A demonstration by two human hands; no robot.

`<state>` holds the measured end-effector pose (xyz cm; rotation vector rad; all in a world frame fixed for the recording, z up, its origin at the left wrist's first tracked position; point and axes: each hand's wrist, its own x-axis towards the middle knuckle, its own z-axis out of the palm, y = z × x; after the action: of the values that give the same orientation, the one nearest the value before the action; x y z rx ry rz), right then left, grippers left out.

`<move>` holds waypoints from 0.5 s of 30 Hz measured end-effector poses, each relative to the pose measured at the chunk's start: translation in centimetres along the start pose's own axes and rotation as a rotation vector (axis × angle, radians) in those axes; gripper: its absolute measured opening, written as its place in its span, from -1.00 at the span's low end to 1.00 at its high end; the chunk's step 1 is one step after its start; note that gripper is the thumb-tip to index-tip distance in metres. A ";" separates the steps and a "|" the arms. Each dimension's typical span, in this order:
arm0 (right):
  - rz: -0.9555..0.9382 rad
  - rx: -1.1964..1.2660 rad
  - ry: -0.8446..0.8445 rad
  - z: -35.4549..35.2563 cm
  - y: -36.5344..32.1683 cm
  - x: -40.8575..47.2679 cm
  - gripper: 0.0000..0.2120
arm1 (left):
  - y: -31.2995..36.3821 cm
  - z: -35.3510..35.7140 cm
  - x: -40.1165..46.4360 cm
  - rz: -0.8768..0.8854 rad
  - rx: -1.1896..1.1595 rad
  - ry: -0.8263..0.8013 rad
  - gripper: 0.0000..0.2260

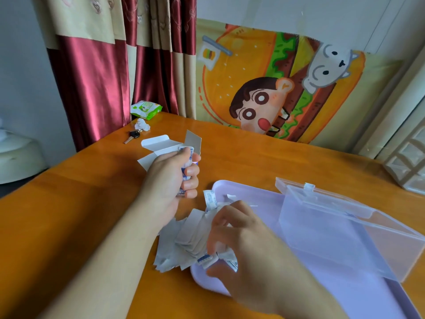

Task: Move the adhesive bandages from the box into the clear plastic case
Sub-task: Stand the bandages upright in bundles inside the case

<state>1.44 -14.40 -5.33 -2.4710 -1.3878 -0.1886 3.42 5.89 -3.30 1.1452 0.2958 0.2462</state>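
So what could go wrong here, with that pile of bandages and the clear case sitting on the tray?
Three things, I would guess. The bandages lie half on the lilac tray and half on the table, so some could slide off or get left behind. The right hand grips a loose, fanned bunch, and strips could slip out on the way to the clear case. The left hand grips the opened box; any bandages left inside might spill.

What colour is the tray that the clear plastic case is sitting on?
Pale lilac; the tray shows best in the head view, under the clear plastic case.
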 end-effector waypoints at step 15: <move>0.140 0.003 0.009 1.8 -4.4 5.6 -0.83 | 2.7 -2.5 0.2 0.040 -0.262 0.001 -0.65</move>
<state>0.62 -7.10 -4.72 -2.5498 -1.2044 -0.1657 2.62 9.16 -1.79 0.8930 0.2337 0.3115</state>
